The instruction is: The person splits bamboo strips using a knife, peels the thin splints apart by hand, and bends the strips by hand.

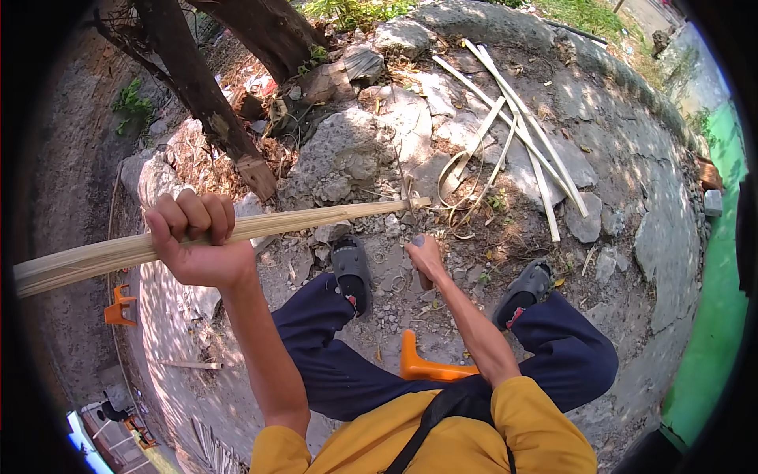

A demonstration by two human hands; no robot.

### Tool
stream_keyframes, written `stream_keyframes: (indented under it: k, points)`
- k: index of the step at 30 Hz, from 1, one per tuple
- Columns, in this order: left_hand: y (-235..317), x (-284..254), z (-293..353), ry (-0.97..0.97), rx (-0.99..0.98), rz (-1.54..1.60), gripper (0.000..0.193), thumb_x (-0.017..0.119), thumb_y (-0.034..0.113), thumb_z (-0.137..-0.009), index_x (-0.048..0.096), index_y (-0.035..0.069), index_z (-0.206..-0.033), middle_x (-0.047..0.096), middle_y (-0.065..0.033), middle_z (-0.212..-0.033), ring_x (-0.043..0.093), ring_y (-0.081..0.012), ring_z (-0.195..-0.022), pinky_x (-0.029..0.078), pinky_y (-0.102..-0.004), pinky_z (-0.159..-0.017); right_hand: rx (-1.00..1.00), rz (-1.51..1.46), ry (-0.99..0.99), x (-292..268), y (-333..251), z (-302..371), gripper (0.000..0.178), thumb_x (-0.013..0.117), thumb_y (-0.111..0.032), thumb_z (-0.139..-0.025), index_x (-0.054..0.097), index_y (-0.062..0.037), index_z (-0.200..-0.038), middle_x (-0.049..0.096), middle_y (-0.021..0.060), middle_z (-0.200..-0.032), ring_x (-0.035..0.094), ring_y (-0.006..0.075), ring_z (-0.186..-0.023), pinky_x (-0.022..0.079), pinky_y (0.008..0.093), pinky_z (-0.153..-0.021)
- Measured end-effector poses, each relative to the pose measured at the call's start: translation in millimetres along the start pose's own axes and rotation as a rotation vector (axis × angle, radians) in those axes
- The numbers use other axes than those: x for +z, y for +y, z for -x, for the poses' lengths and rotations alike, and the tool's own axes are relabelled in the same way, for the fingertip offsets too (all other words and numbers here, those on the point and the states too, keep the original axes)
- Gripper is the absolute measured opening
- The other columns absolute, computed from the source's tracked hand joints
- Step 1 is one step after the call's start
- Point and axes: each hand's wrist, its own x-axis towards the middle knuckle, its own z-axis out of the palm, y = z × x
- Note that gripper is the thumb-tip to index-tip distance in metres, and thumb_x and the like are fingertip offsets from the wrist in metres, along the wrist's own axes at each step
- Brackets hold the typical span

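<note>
My left hand (201, 245) is raised at the left, its fingers wrapped round a long pale bamboo strip (316, 219). The strip runs from the left rim to a point just ahead of my right hand, and looks like several thin lengths lying together. Lower down, in front of my body, my right hand (424, 257) is closed round a tool with a brown handle end (426, 281) below the fist. A thin dark blade (410, 193), seen almost edge-on, meets the strip's far end; I take it for a knife. Its exact contact is hard to make out.
Several pale strips (525, 130) lie crossed ahead on the right, beside curled shavings (458, 189). Broken concrete (339, 158) and a tree trunk (205, 103) stand ahead. An orange plastic piece (426, 367) shows between my legs. A green wall (711, 316) rises at right.
</note>
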Motion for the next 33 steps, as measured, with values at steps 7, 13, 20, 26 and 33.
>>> stream_keyframes:
  k: [7, 13, 20, 26, 33]
  points:
    - [0.0, -0.2, 2.9, -0.027, -0.026, 0.059, 0.048, 0.046, 0.038, -0.114, 0.028, 0.02, -0.074, 0.022, 0.0043, -0.061, 0.013, -0.0083, -0.046, 0.012, -0.0297, -0.044, -0.5, -0.1, -0.028, 25.7, -40.5, 45.7, 0.024, 0.071, -0.019, -0.08, 0.066, 0.0021, -0.092, 0.062, 0.0101, -0.066, 0.057, 0.0202, -0.06, 0.049, 0.0383, -0.061]
    - [-2.5, -0.6, -1.4, 0.006, -0.002, -0.045, 0.048, 0.046, 0.04, -0.114, 0.028, 0.02, -0.074, 0.022, 0.0042, -0.061, 0.014, -0.0082, -0.046, 0.012, -0.0295, -0.044, -0.094, -0.005, -0.02, -7.0, 13.8, -8.6, 0.027, 0.072, -0.021, -0.078, 0.07, 0.0026, -0.091, 0.071, 0.0177, -0.076, 0.067, 0.0267, -0.067, 0.053, 0.0423, -0.066]
    - [3.7, -1.9, -1.0, -0.035, 0.001, 0.022, 0.048, 0.045, 0.039, -0.114, 0.028, 0.02, -0.074, 0.023, 0.0043, -0.061, 0.014, -0.0079, -0.046, 0.011, -0.0295, -0.044, -0.341, -0.042, 0.039, 19.8, -19.4, 21.7, 0.028, 0.071, -0.02, -0.078, 0.07, 0.0023, -0.095, 0.068, 0.0158, -0.074, 0.065, 0.0259, -0.069, 0.052, 0.0414, -0.069]
    - [1.1, -1.5, 1.2, -0.012, -0.036, 0.028, 0.048, 0.046, 0.039, -0.114, 0.028, 0.019, -0.074, 0.022, 0.0045, -0.061, 0.013, -0.0078, -0.047, 0.011, -0.0296, -0.045, -0.382, -0.058, 0.003, 16.8, -4.6, 15.1, 0.016, 0.069, -0.013, -0.079, 0.062, 0.0004, -0.084, 0.058, 0.0087, -0.064, 0.053, 0.0188, -0.061, 0.045, 0.0386, -0.061]
    - [4.0, -1.9, -1.9, -0.027, 0.0, 0.005, 0.049, 0.045, 0.041, -0.115, 0.029, 0.019, -0.074, 0.021, 0.0049, -0.061, 0.013, -0.0071, -0.047, 0.01, -0.0289, -0.044, 0.023, -0.144, -0.064, 10.1, 9.6, -8.5, 0.023, 0.072, -0.017, -0.08, 0.068, 0.0028, -0.091, 0.067, 0.0109, -0.068, 0.066, 0.023, -0.065, 0.052, 0.0396, -0.064]
